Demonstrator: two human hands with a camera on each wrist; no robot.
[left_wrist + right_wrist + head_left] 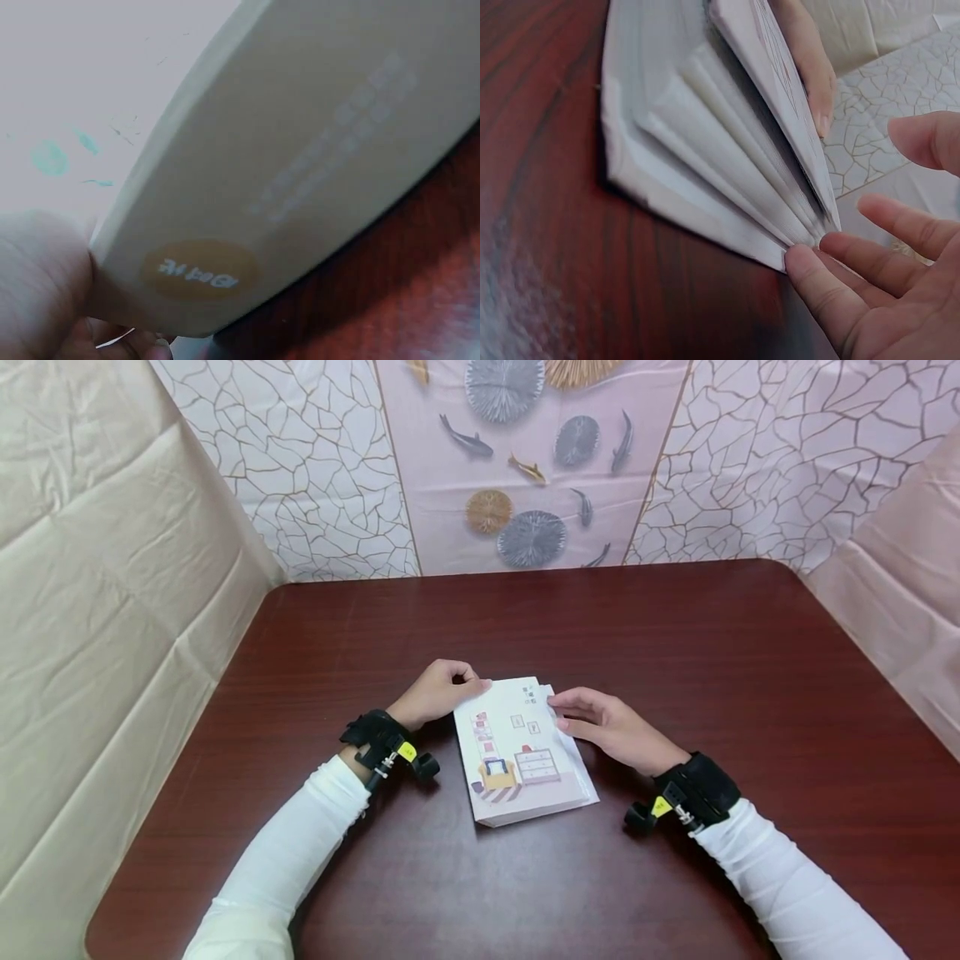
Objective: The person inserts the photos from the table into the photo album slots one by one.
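A white paperback book (501,727) with furniture drawings on its cover lies face up in the middle of the table in the head view. My left hand (437,695) grips its upper left corner, thumb on the cover and fingers beneath. The left wrist view shows the book's beige spine (300,142) with an orange oval. At the opposite side is my right hand (622,732), fingers extended and thumb apart. In the right wrist view its fingertips (802,261) touch the corner of the pages (705,139), which stand slightly fanned under the lifted cover.
The dark red-brown table (337,635) has a rounded far edge. Behind it hangs a patterned cloth (525,485), with a cream cloth (97,568) at the left and a pale one (892,560) at the right. Each wrist wears a black strap with a small camera.
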